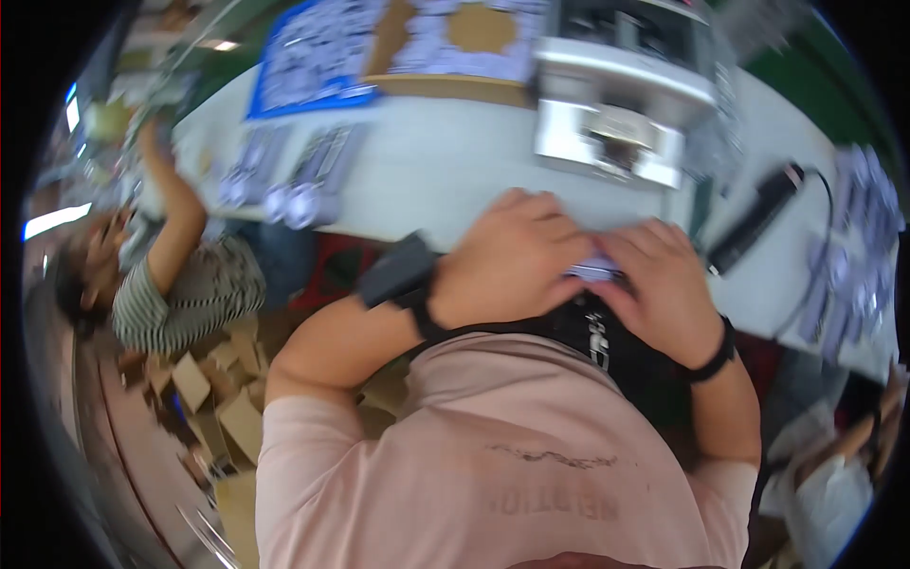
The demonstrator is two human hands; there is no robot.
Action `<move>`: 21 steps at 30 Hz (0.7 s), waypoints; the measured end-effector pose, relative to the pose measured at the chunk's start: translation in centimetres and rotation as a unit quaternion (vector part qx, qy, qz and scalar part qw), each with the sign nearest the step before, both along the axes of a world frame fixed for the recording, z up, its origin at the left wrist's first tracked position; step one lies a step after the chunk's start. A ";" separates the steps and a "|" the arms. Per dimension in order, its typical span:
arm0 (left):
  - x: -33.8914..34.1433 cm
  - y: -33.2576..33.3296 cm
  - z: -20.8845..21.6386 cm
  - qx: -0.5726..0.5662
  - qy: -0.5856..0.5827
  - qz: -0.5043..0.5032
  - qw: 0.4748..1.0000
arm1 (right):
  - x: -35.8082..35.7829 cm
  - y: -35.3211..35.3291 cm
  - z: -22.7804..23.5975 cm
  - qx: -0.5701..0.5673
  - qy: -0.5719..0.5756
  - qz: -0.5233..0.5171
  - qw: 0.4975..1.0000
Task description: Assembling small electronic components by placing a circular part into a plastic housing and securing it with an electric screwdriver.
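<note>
At the table's near edge, both my hands meet around a small lilac piece (595, 269). My left hand (517, 254) closes on its left side with curled fingers, and the thumb of my right hand (656, 275) presses it from the other side. Most of the piece is hidden by my fingers and blurred, so its kind does not show. Just below it, a silvery link-like strip (597, 332) shows against black cloth; whether it joins the piece I cannot tell. To the left lie watches with metal bracelets on lilac holders (313, 180).
A white-and-silver machine (621, 85) stands beyond my hands. A black corded tool (758, 218) lies to the right, near more wrapped lilac-held pieces (853, 256). A blue tray (318, 57) and a cardboard box (455, 87) sit at the back. A co-worker in stripes (190, 294) is at left.
</note>
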State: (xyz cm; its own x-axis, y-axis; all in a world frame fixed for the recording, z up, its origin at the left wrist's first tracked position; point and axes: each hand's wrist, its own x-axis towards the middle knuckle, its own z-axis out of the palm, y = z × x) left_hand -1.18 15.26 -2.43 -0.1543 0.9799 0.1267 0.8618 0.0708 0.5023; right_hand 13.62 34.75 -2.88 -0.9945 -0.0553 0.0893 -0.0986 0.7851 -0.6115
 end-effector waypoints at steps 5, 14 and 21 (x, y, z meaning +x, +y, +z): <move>0.9 -0.4 0.4 -0.001 0.090 0.032 0.995 | -0.9 0.4 0.5 -0.035 -0.096 0.027 0.994; -9.9 -13.0 7.6 0.118 0.104 0.229 0.961 | 0.7 -2.7 6.3 -0.124 0.005 -0.110 0.986; -30.8 -28.7 7.8 -0.104 0.265 0.565 0.775 | -10.0 -9.6 7.6 -0.037 -0.028 0.110 0.993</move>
